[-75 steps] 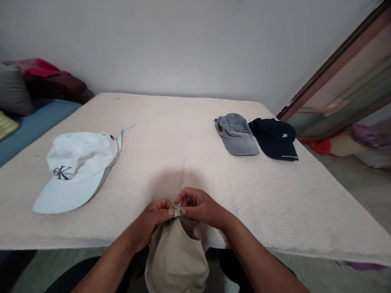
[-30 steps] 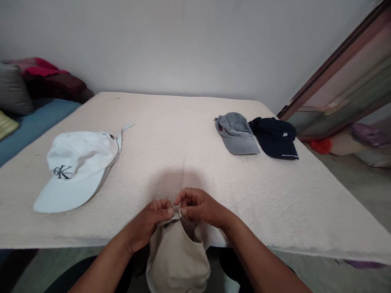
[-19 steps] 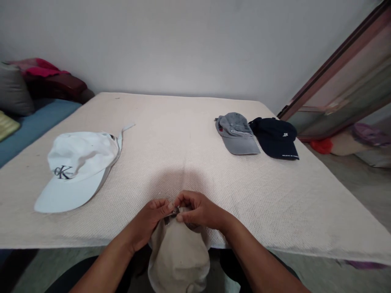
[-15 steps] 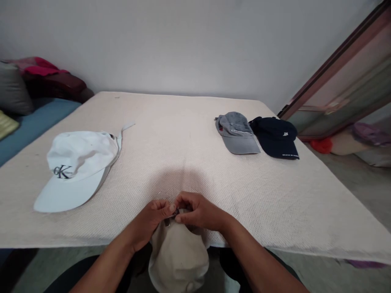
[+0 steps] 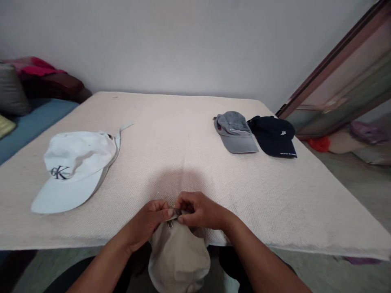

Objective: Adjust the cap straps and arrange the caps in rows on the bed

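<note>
A beige cap (image 5: 180, 258) hangs at the near edge of the table, its back strap and small metal buckle (image 5: 170, 224) turned up toward me. My left hand (image 5: 154, 215) pinches the strap between thumb and fingers on the left of the opening. Close beside it, my right hand (image 5: 198, 211) grips the strap from the right with thumb and forefinger. The fingertips nearly meet and partly hide the strap. On the left lies a white cap (image 5: 82, 154) with black lettering, its loose strap trailing behind. A grey cap (image 5: 235, 130) and a navy cap (image 5: 275, 136) sit side by side at the right.
A cream textured cloth covers the table (image 5: 171, 134), which stands against a pale wall (image 5: 183, 49). Beyond its left edge is a blue seat (image 5: 39, 122) with a grey cushion (image 5: 12, 89). A brown-framed door or cabinet (image 5: 330, 69) is at the right.
My view has shifted very slightly. Both hands keep their pinch on the beige cap's strap, with the fingers and strap moved a little; the other caps stay put.
</note>
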Motion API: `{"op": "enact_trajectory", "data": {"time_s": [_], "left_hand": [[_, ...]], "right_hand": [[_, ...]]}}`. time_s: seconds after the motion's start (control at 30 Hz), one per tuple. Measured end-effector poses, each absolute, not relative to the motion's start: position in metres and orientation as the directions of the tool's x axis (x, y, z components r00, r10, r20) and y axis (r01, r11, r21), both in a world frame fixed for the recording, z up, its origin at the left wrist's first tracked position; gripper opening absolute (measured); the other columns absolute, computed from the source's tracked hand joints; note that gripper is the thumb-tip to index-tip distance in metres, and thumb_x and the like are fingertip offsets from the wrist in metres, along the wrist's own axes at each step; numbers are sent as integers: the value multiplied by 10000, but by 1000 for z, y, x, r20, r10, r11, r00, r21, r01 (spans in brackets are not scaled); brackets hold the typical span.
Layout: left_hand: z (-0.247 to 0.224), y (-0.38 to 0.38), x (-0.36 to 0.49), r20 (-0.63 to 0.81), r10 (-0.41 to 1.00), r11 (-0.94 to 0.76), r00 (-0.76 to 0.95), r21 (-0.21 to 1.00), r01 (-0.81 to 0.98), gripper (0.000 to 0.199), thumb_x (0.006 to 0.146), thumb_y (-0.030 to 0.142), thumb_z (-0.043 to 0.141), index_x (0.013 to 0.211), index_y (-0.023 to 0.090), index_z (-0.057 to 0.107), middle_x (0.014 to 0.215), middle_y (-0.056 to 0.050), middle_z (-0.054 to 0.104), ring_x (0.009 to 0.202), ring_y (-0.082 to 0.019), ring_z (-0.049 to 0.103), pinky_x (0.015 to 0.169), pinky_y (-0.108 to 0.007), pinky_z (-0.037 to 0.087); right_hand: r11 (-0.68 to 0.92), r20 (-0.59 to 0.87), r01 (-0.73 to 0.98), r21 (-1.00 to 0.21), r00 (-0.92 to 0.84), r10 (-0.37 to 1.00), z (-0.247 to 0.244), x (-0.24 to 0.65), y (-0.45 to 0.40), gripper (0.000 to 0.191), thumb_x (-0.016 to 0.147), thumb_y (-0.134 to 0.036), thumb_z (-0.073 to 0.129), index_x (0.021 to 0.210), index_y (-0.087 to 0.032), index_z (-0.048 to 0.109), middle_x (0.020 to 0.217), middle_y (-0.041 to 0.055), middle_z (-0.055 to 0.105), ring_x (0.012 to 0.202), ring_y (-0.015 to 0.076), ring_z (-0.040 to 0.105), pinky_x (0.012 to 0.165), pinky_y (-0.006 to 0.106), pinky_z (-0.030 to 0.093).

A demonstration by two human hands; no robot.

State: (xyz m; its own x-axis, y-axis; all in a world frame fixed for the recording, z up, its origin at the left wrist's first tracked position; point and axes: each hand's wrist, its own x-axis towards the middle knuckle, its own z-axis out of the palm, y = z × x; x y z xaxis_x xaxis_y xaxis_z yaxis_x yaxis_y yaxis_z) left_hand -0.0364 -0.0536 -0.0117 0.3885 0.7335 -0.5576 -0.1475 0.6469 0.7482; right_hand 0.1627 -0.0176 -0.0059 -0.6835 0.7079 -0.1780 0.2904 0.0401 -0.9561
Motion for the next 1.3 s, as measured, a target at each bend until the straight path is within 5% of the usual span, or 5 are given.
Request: {"op": "enact_trajectory", "data": {"time_s": [0.37, 0.63, 0.87, 1.1, 1.3], "left_hand": [[-16, -51, -25, -523, 806, 534, 276, 844, 38, 315, 667, 332, 710, 624, 186, 435, 584, 59, 434, 547, -94, 357, 522, -223, 252], [-18, -53, -19, -511, 809, 567, 292, 809, -157, 330, 655, 216, 734, 615, 183, 408, 565, 68, 428, 536, -73, 368, 502, -188, 274], [-3, -46, -28, -514, 805, 591, 297, 644, -487, 190, 705, 179, 697, 646, 175, 517, 587, 25, 549, 521, -105, 508, 494, -201, 387], [19, -37, -30, -697, 631, 694, 339, 313, -648, 108, 764, 240, 626, 739, 142, 665, 657, -72, 669, 583, -204, 633, 620, -341, 520], [19, -42, -11, -605, 718, 696, 345, 616, -369, 274, 777, 399, 618, 876, 154, 692, 815, -89, 712, 706, -224, 656, 705, -342, 496]], "right_hand": [[184, -157, 409, -894, -671, 725, -7, 160, -21, 129, 677, -157, 609, 803, -173, 586, 700, -33, 539, 631, 91, 465, 544, 207, 335], [-42, -241, 304, -952, -656, 715, -19, 162, -20, 154, 680, -187, 646, 821, -170, 586, 693, -32, 511, 620, 86, 439, 533, 201, 343], [-346, -236, 11, -938, -751, 617, -13, 170, -15, 355, 724, -348, 701, 1007, -175, 574, 796, -4, 576, 701, 109, 527, 655, 248, 406], [-565, -211, -197, -801, -790, 576, -12, 179, -18, 292, 702, -320, 730, 926, -147, 661, 831, 14, 616, 722, 110, 554, 722, 260, 415], [-501, -165, -578, -644, -534, 829, -6, 191, -11, 264, 731, -346, 710, 877, -135, 646, 781, 33, 635, 677, 121, 576, 669, 249, 438]]}}
